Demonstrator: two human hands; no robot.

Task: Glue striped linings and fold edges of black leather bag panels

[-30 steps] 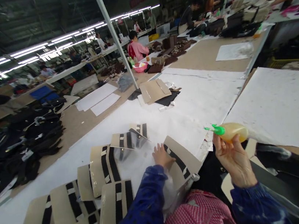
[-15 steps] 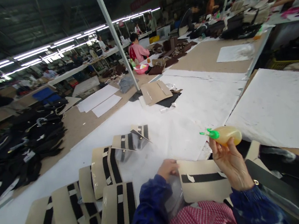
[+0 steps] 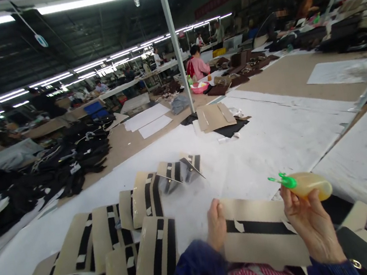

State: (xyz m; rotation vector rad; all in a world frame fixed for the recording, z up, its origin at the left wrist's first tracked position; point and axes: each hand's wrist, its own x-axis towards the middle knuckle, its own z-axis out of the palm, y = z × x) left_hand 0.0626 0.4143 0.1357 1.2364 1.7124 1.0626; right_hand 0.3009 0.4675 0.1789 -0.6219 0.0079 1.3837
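Observation:
My right hand (image 3: pixel 313 224) is wrapped round a squeeze bottle (image 3: pixel 308 185) with yellowish contents and a green nozzle, held tilted with the nozzle pointing left. Below it lies a beige panel (image 3: pixel 263 247) with a black strip across it and small white tabs on the strip. My left hand (image 3: pixel 217 224) grips that panel at its upper left edge, fingers closed on it. To the left, several similar beige panels with black strips (image 3: pixel 154 260) lie overlapping on the white table surface (image 3: pixel 229 172).
A stack of beige and black pieces (image 3: pixel 215 117) lies by a metal post (image 3: pixel 175 43). Dark material is heaped at left (image 3: pixel 79 147). Black pieces (image 3: pixel 365 244) lie at my right. A person in pink (image 3: pixel 198 66) sits further back.
The view has turned left and tilted up, so things appear further right. My left hand has closed on the panel's edge. The bottle stays in my right hand.

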